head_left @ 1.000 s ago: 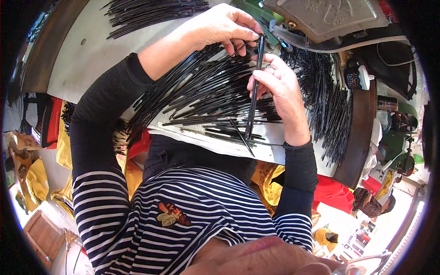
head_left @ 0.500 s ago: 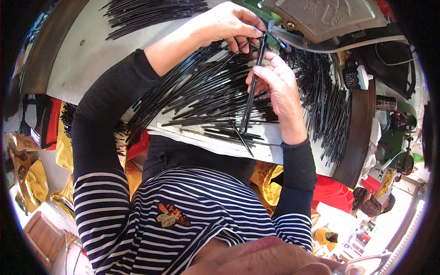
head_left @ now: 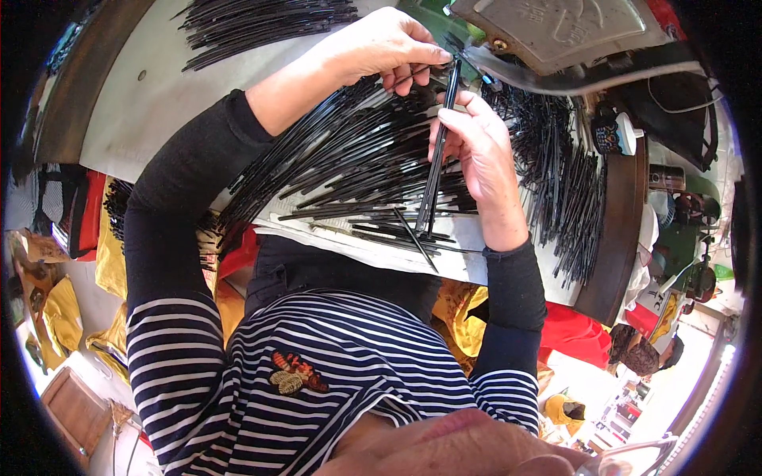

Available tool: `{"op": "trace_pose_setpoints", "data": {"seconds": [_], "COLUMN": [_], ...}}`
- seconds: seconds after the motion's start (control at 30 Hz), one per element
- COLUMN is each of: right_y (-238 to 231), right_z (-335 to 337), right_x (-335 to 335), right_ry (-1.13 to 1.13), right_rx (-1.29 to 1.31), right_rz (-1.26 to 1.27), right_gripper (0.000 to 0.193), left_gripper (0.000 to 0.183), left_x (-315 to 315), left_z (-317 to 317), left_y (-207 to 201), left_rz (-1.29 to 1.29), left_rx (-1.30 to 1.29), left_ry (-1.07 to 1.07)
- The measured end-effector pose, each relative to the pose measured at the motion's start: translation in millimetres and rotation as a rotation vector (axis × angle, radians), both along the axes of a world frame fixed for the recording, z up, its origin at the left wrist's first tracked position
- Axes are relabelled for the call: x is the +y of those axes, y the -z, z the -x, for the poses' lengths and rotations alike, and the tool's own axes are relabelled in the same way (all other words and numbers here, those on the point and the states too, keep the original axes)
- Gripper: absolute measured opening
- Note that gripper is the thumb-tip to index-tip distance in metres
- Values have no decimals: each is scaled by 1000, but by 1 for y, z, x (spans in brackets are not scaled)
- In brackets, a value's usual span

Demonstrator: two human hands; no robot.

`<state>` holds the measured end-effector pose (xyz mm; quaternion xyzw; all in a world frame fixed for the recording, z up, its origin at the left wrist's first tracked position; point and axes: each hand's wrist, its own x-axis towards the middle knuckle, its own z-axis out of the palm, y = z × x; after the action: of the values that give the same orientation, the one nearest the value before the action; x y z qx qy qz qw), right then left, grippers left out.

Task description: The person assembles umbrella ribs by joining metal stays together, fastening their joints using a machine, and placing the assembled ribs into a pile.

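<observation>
Both hands hold a narrow bundle of long black strips (head_left: 438, 163), which slants between them with its lower end spread slightly. My left hand (head_left: 397, 51) pinches its upper end between thumb and fingers; a thin black stick also runs under the curled fingers. Lower down, my right hand (head_left: 475, 141) grips the strips between thumb and fingers. Beneath both hands, a broad pile of thin black sticks (head_left: 349, 159) covers the pale tabletop (head_left: 119, 135). One loose stick (head_left: 415, 239) lies askew near the front edge.
A grey embossed metal plate (head_left: 563, 32) on a green machine stands close beyond my hands, with a curved bar (head_left: 571, 82) below it. More black sticks (head_left: 262, 28) lie at far left, and others (head_left: 571, 206) at right. A patterned cup (head_left: 613, 133) stands by the right edge.
My left hand has shifted slightly left and down, and the bundle's top with it. The strips' lower ends have parted a little. My right hand has barely moved.
</observation>
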<state>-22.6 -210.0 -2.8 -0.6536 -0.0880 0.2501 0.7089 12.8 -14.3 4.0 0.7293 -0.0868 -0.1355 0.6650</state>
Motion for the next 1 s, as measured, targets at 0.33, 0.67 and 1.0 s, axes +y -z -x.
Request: {"op": "trace_pose_setpoints", "data": {"seconds": [0.33, 0.67, 1.0], "right_y": [-4, -5, -5], "right_z": [-2, -5, -12], "right_x": [0, 5, 7], "right_ry": [71, 33, 37], "right_rx": [-37, -43, -63], "right_rz": [12, -83, -23], "right_gripper": [25, 25, 20], "left_gripper": [38, 35, 37], "left_x": [2, -4, -4], "left_z": [9, 8, 4], "left_y": [-9, -2, 0], "left_rz": [30, 17, -54], "left_rx": [27, -2, -57], "left_ry": [59, 159, 115]}}
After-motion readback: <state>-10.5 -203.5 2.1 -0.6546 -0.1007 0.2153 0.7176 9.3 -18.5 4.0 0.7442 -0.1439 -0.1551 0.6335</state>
